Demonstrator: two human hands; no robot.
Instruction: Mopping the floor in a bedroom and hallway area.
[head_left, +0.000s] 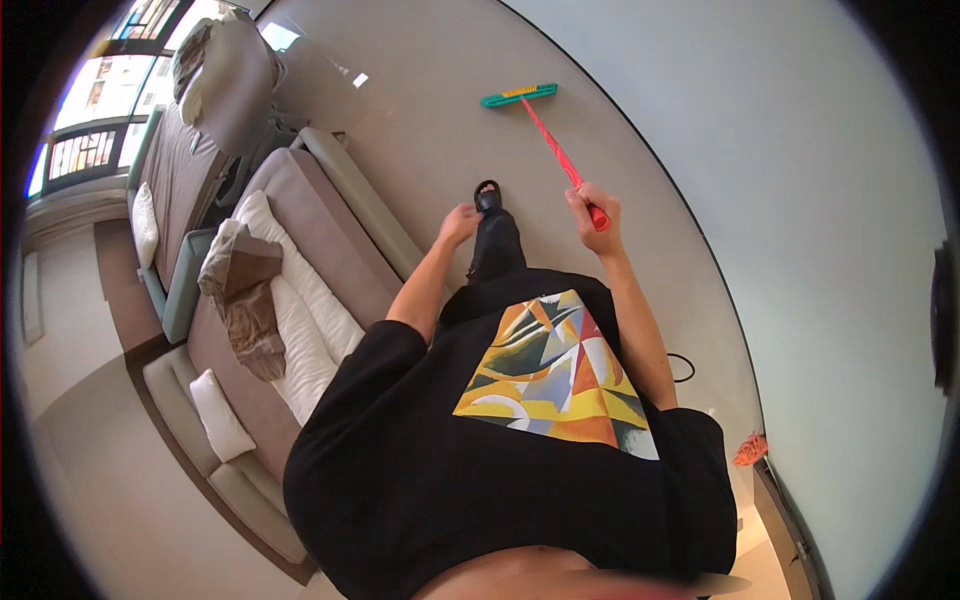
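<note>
My right hand (594, 217) is closed around the upper end of a red broom handle (553, 146). The handle slants away from me to a green broom head (519, 95) with yellow and green bristles, which lies on the grey floor ahead. My left hand (460, 224) hangs in front of my body beside my dark trouser leg, with its fingers loosely curled; whether anything is in it cannot be told. A black sandal (488, 196) shows on one foot just beyond that hand.
To the left stands a bed (300, 217) with a white quilt (300, 315) and brown bedding (244, 300). Behind it are a second bed (176, 172), a person (236, 82) and windows. A pale wall (787, 187) runs along the right. An orange object (750, 450) is near its base.
</note>
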